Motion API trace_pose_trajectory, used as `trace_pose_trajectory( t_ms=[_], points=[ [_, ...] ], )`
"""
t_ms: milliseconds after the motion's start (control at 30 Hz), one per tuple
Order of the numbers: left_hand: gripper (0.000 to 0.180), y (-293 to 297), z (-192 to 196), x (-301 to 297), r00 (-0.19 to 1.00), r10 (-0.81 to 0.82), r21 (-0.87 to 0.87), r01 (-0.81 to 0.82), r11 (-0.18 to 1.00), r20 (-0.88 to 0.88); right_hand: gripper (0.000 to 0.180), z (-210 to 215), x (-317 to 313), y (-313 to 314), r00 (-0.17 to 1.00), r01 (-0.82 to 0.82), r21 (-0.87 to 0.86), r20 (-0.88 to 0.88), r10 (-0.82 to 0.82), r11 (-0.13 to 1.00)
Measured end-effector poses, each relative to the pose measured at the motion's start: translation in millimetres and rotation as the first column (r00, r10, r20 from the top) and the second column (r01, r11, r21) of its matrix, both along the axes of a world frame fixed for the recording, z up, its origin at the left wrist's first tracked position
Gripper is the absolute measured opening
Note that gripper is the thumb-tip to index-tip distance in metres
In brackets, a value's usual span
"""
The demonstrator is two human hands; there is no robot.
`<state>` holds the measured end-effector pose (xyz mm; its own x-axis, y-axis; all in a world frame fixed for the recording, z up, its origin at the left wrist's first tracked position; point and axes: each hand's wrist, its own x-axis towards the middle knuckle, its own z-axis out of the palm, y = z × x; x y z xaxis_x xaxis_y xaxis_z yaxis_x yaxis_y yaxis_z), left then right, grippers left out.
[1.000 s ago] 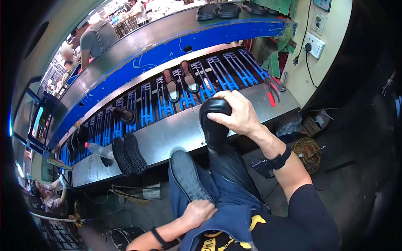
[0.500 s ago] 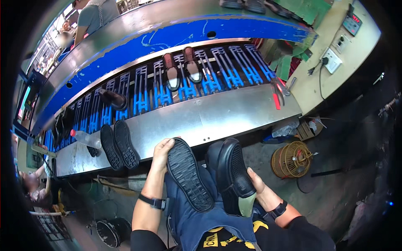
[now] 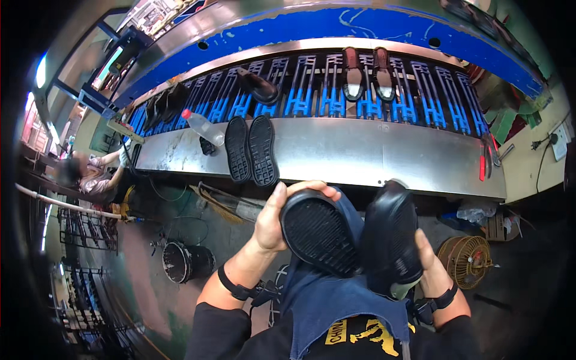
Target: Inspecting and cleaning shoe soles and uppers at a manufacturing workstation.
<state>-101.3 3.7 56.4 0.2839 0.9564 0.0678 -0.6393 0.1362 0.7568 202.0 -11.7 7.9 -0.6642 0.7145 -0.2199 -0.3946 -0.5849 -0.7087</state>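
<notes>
Tilting tread-side up over the lap, a black sole (image 3: 317,234) sits in the left hand (image 3: 273,225), and just to its right a black shoe (image 3: 390,231) rests in the right hand (image 3: 433,264), pale patch toward the body. Look at that left hand: wrapped round the sole's far end, thumb upright along the left edge, fingertips hooked over the top! The right hand clasps the shoe from its outer side, one digit pointing up along it, the other fingers hidden from us. Both elbows are bent, forearms angling inward, a dark strap on each. Whether sole and shoe touch, I can't tell.

Below them, a blue apron (image 3: 348,306) covers the lap. Beyond, on the metal bench (image 3: 336,156), two more soles (image 3: 262,150) lie side by side, next to a clear bottle (image 3: 206,127) with a red cap. Further back, on the blue rack (image 3: 333,105), two shoes (image 3: 353,75) lie together, and a dark shoe (image 3: 259,86) lies off to their left. Down right, a wicker basket (image 3: 465,261); down left, a bucket (image 3: 185,262)!
</notes>
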Motion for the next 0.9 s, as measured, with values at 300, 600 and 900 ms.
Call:
trace_pose_trajectory(
  t_ms=[300,600,900],
  points=[
    [0.06,-19.2,29.9,44.4,0.891,0.034,0.211,0.07,0.975,-0.454,0.084,-3.6,-3.8,-29.0,0.975,-0.163,0.384,0.205,0.088,0.909],
    [0.051,-20.2,35.8,62.0,0.867,0.109,0.269,0.029,0.963,-0.486,0.072,-29.1,3.1,-29.9,0.977,-0.101,0.434,0.213,0.007,0.895],
    [0.052,-22.3,42.8,65.2,0.827,0.123,0.277,0.041,0.96,-0.548,0.067,-25.0,-1.3,-24.9,0.98,-0.069,0.483,0.196,-0.031,0.873]
  ],
)
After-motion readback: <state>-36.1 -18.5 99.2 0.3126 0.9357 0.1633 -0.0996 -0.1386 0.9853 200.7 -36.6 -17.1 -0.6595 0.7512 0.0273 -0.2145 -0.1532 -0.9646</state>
